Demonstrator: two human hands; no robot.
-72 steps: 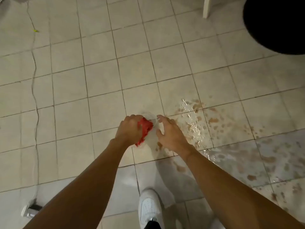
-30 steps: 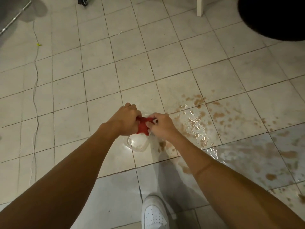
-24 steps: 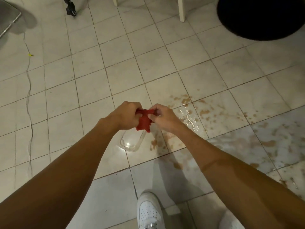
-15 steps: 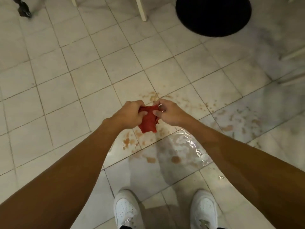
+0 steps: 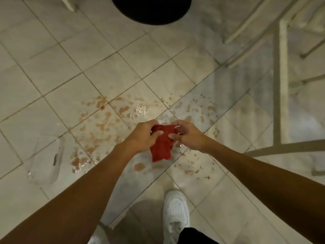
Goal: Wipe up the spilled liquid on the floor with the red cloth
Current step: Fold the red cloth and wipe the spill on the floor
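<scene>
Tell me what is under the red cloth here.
The red cloth hangs from the left hand and right hand, above tiled floor wet with brown spilled liquid. Splashes show all round it; the patch straight behind cloth and hands is covered.

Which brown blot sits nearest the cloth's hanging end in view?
The lone oval blot just below-left of the red cloth; the others lie scattered farther off.
</scene>
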